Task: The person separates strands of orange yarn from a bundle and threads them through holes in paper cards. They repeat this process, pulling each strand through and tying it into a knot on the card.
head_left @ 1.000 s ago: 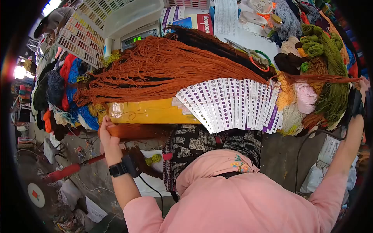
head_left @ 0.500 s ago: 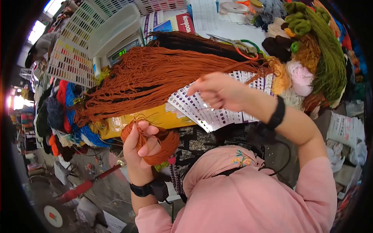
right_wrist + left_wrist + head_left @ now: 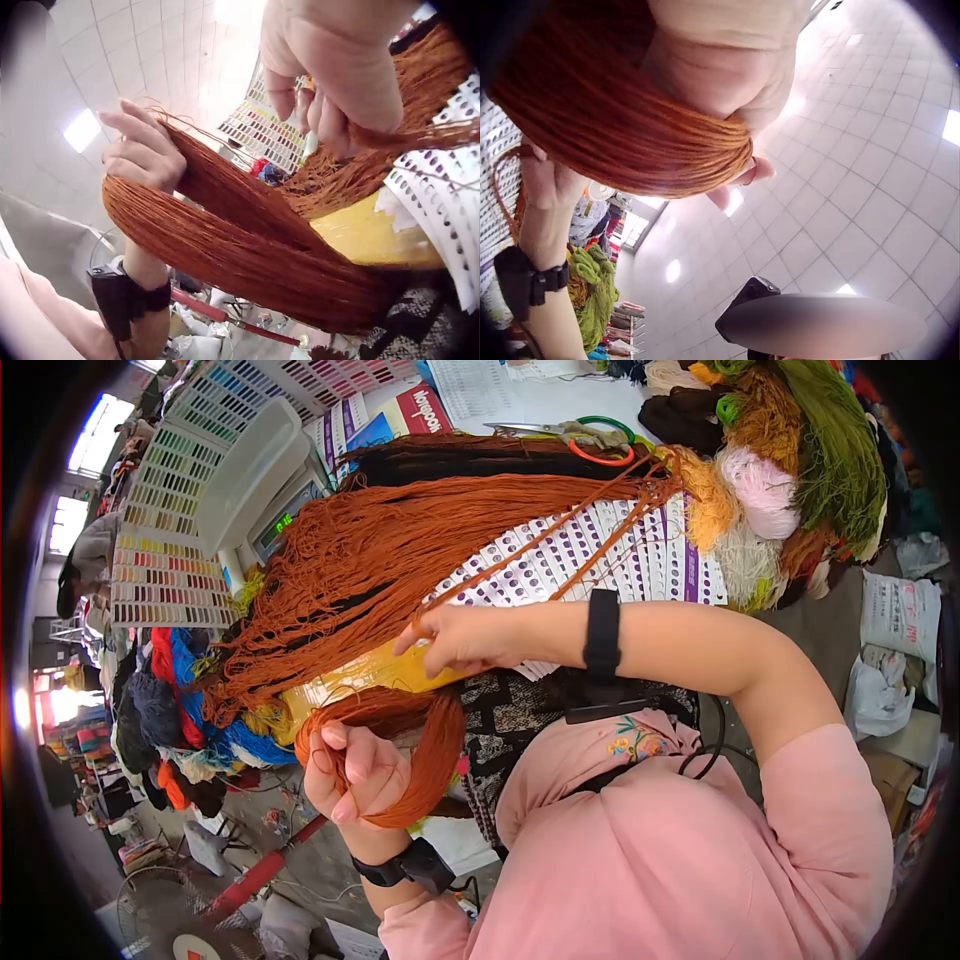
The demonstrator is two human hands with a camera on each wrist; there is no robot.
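My left hand grips a looped skein of rust-orange yarn, which hangs in a thick bend over the palm and down toward the lap. Thin loose strands stick up by its fingertips in the right wrist view. Ahead of it, my right hand pinches a strand of the same yarn. Two taut lengths run from around that hand back to the right end of a long rust-orange yarn bundle on the table. The left wrist view shows the skein wrapped close around the left hand.
White punched cards with purple marks fan out under the strands. Behind the bundle lie scissors, a notebook and a scale bearing a clear tray. Colour charts stand left; coloured yarn hanks heap at right.
My right hand swung from the far right, where it held the yarn stretched out, across to near my left hand. The left hand came in closer, and its skein now hangs as an open loop.
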